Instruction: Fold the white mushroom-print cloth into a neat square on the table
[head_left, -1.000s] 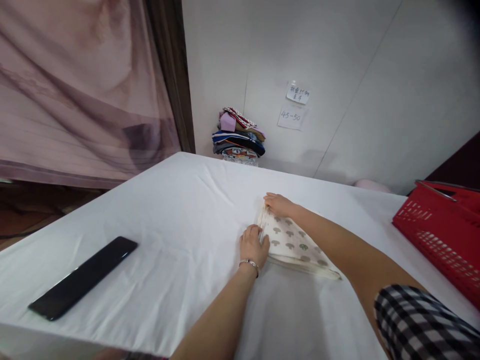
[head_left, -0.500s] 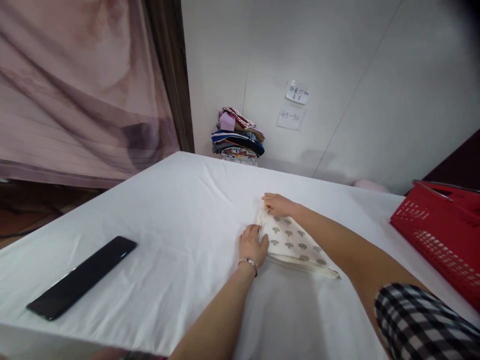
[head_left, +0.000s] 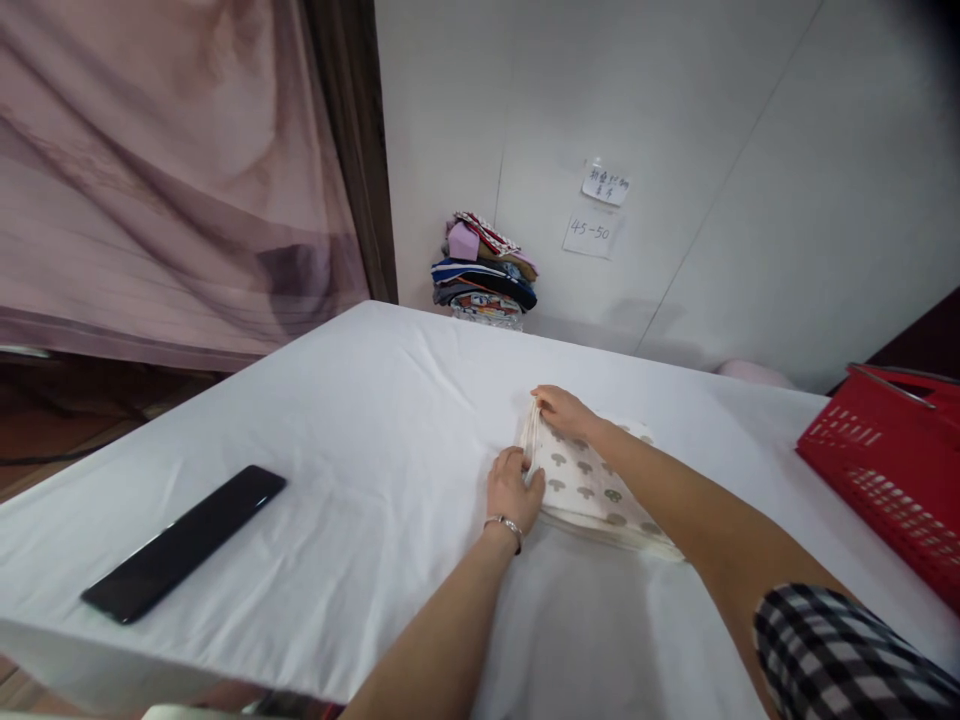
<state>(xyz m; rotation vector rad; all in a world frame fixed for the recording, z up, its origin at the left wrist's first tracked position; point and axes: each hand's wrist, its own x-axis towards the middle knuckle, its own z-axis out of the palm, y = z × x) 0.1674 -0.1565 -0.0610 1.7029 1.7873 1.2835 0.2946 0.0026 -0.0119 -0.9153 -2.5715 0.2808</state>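
Note:
A folded cream cloth point(head_left: 576, 492) with a grey-brown mushroom print lies on the white-covered table point(head_left: 360, 420). At the near end of its left edge is my left hand point(head_left: 515, 490), a bracelet on the wrist, with thumb and fingers curled around the layers. My right hand point(head_left: 564, 411) pinches the far left corner, raising the edge slightly. Part of the cloth's right side is hidden under my right forearm, above a black-and-white checked sleeve.
A flat black object point(head_left: 184, 545), like a phone, lies at the left. To the right stands a red plastic basket point(head_left: 892, 480). Folded clothes point(head_left: 484, 270) are stacked beyond the far edge, against a wall with two paper notes point(head_left: 590, 233). A pink curtain point(head_left: 165, 180) hangs at left.
Both hands have closed more on the cloth's left edge, which now stands slightly lifted. More of the cloth's far side shows beyond my right forearm. The view has shifted slightly.

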